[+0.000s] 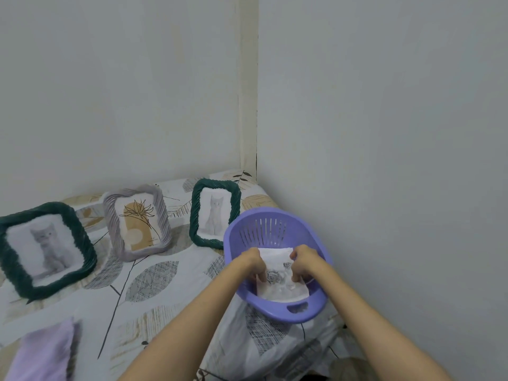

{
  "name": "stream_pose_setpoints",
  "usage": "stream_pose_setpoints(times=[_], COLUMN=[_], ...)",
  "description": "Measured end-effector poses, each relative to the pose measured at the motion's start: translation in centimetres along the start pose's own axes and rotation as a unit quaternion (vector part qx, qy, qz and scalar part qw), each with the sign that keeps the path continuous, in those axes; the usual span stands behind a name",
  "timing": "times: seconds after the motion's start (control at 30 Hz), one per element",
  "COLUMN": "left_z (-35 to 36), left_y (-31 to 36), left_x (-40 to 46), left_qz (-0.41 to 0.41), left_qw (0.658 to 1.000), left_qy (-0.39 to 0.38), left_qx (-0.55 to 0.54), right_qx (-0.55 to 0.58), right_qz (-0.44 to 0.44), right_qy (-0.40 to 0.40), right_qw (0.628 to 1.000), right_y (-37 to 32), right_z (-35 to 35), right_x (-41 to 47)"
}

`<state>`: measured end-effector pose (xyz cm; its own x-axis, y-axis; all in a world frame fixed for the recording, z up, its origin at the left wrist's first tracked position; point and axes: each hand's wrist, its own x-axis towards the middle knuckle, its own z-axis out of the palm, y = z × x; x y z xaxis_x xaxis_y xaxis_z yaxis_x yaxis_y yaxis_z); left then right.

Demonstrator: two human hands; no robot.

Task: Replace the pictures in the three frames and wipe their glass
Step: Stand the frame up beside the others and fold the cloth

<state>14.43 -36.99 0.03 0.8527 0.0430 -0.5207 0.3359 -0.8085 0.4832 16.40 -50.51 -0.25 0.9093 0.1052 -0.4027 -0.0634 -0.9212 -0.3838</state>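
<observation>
Three picture frames stand on a bed with a leaf-patterned sheet [154, 273]. A dark green frame [44, 251] at the left shows a grey kitten. A lilac frame [137, 221] in the middle shows a plant drawing. Another dark green frame [214, 213] to the right shows a kitten. A purple slotted plastic basket [275, 224] sits by the right wall and holds white picture sheets [277, 279] with a grey rose print. My left hand [254, 261] and my right hand [303, 261] are both inside the basket, each gripping a side of the sheets.
A folded lilac cloth [44, 353] lies at the near left of the bed. Pale walls meet in a corner behind the frames, and the right wall runs close beside the basket. A crumpled white plastic bag [264, 350] lies under the basket's near edge.
</observation>
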Motion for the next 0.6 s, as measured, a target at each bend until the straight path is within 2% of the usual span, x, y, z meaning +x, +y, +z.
stream_pose_setpoints(times=[0.07, 0.17, 0.23, 0.27, 0.33, 0.4, 0.47, 0.6], left_z=[-0.3, -1.3, -1.8, -2.0, -2.0, -1.8, -1.5, -0.6], left_y=[-0.2, -1.7, -2.8, -3.2, -3.7, -4.0, -3.9, -3.4], left_x=[0.2, 0.0, -1.1, -1.6, -2.3, -2.4, -2.6, -2.4], left_qz=[0.042, 0.117, 0.066, 0.024, -0.012, 0.002, 0.01, 0.028], left_qw=[0.997, 0.958, 0.935, 0.941, 0.961, 0.953, 0.942, 0.925], left_qy=[0.06, 0.261, 0.346, 0.338, 0.255, 0.192, 0.184, 0.2], left_qx=[0.03, 0.027, 0.036, 0.018, -0.104, -0.235, -0.282, -0.321], right_qx=[0.023, 0.059, -0.001, -0.05, -0.083, 0.02, 0.093, 0.118], right_qz=[-0.024, -0.122, -0.116, -0.083, -0.021, -0.026, -0.062, -0.082], right_qy=[0.063, 0.229, 0.288, 0.289, 0.264, 0.229, 0.226, 0.246], right_qw=[0.997, 0.964, 0.951, 0.952, 0.961, 0.973, 0.968, 0.959], right_y=[0.3, 1.4, 2.1, 2.5, 3.4, 4.0, 4.4, 4.8], right_z=[0.2, 0.2, 0.2, 0.1, 0.2, 0.0, -0.6, -1.9], right_x=[0.2, -0.4, -1.7, -2.3, -2.8, -2.8, -2.5, -2.3])
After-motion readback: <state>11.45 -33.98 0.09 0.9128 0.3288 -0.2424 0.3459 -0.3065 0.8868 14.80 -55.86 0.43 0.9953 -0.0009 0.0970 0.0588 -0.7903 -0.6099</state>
